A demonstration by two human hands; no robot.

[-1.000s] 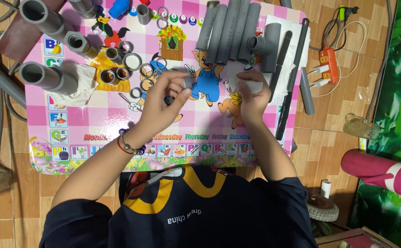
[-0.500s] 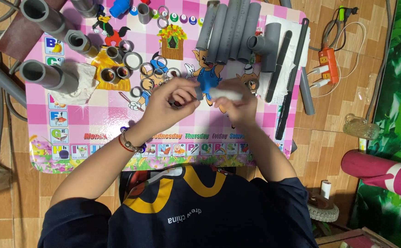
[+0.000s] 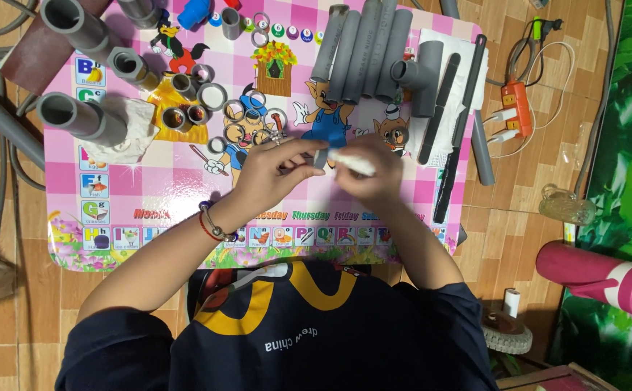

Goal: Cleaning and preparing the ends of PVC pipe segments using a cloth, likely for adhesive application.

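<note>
Nearest to the camera is the person's dark blue shirt (image 3: 287, 333) with a yellow pattern, and both forearms reach away from it over a pink checked mat (image 3: 149, 192) with cartoon pictures, which lies on the brown tiled floor (image 3: 519, 210). On the left wrist sits a bracelet (image 3: 213, 226) of red and dark beads.

The two hands meet near the middle of the mat. The left hand (image 3: 269, 168) has its fingers closed on a short gray pipe piece (image 3: 321, 158), of which only a small part shows between the fingertips. The right hand (image 3: 374, 174) has its fingers closed around a white stick-like thing (image 3: 352, 162) (what kind of thing it is I cannot tell), and its tip touches the gray piece or is just beside it.

Just beyond the left hand lies a group of small gray rings (image 3: 247, 119), spread on the mat. To the left of them is a crumpled white cloth (image 3: 129, 134), and wide gray pipe fittings (image 3: 77, 116) rest on it and near it. Farther, in the middle, a row of long gray pipes (image 3: 363, 51) lies side by side. To the right of the hands, long black strips (image 3: 457, 123) lie on a white sheet.

On the floor at the right are an orange power strip (image 3: 513, 105) with white plugs and, nearer, a pink bottle (image 3: 598, 275) lying on its side.
</note>
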